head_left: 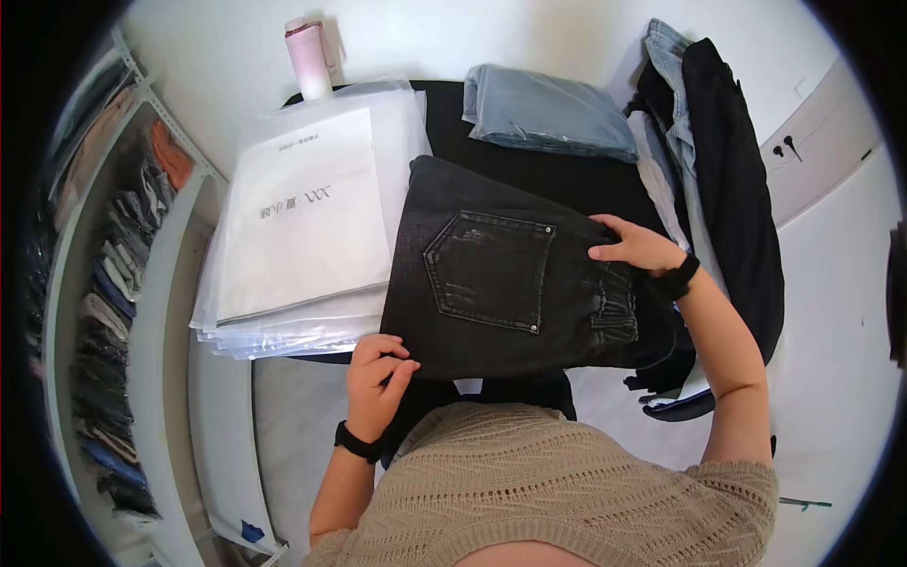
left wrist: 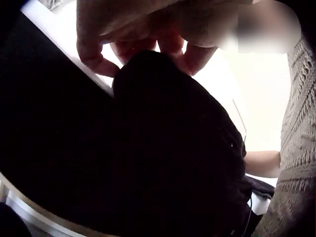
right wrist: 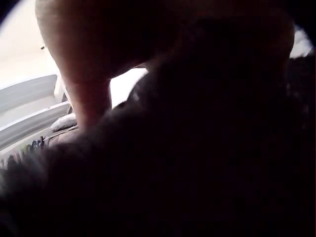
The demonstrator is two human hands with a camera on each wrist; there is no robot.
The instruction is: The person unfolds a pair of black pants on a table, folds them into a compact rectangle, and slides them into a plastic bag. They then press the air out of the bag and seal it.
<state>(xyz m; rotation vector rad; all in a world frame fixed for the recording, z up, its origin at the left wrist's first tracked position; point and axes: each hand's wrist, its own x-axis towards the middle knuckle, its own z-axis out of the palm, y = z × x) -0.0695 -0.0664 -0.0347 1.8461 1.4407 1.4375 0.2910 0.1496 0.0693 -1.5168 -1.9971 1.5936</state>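
Folded black jeans [head_left: 496, 274] lie across the front of the black-topped table, a back pocket with small metal rivets facing up and the gathered elastic waistband toward the right. At their near left corner, my left hand [head_left: 376, 383] pinches the edge; the left wrist view shows its fingers [left wrist: 195, 57] at the dark cloth. My right hand [head_left: 644, 248] grips the jeans close to the waistband, thumb on top and the other fingers partly hidden. In the right wrist view dark fabric [right wrist: 163, 173] fills most of the picture.
Left on the table is a stack of clear bags with a white printed bag [head_left: 307, 217] on top. A pink and white bottle [head_left: 309, 59] stands behind. Bagged blue jeans [head_left: 548, 111] lie at the back, and loose garments [head_left: 723, 151] drape the right edge. Shelves [head_left: 161, 312] of clothes stand left.
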